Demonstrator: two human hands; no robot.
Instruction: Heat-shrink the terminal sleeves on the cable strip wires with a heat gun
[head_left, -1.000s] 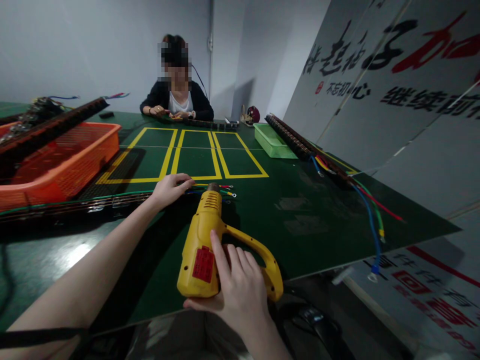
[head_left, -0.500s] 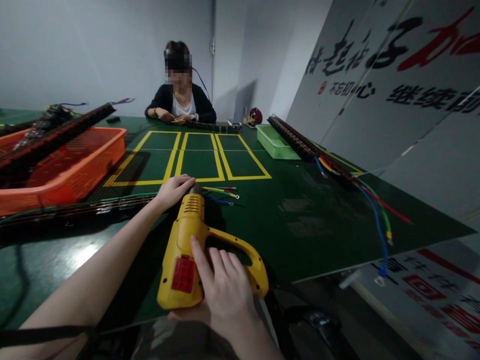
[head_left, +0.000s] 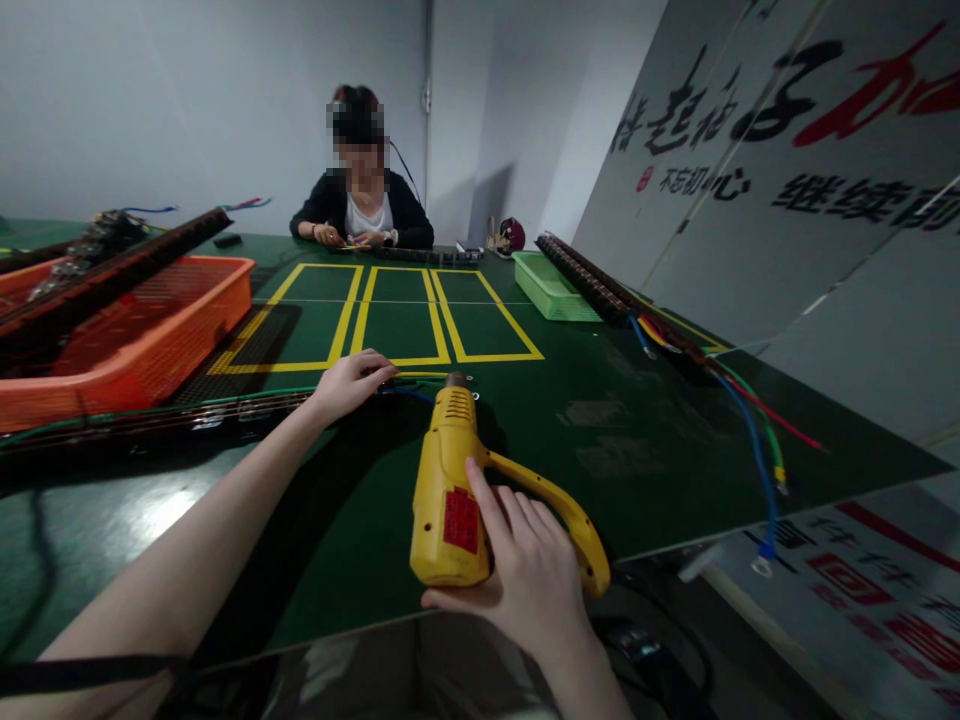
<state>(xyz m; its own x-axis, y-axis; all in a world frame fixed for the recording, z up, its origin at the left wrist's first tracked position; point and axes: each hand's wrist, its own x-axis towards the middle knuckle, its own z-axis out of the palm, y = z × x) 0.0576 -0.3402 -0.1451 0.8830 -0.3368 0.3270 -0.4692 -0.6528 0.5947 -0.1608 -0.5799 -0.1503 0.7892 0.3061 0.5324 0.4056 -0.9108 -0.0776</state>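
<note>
My right hand (head_left: pixel 534 570) grips a yellow heat gun (head_left: pixel 450 465) from behind, one finger stretched along its side. The gun has a red label, and its nozzle points away from me over the ends of several coloured wires (head_left: pixel 416 376). Ring terminals on these wires show just beyond the nozzle. My left hand (head_left: pixel 352 382) is closed around the wire bundle left of the nozzle, its fingertips partly hidden. From that hand a long dark wire harness (head_left: pixel 225 412) with a green wire runs left along the green table (head_left: pixel 517 425).
An orange basket (head_left: pixel 217 290) with dark assemblies stands at left. A green basket (head_left: pixel 551 290) at right supports a long dark strip (head_left: pixel 589 280), its coloured wires (head_left: pixel 754 430) hanging over the table edge. Across the table sits a person (head_left: pixel 364 215), hands on a dark strip.
My right hand has moved the heat gun to the right, so its nozzle has shifted from beside my left hand to the wire ends. My left hand stays nearly in place.
</note>
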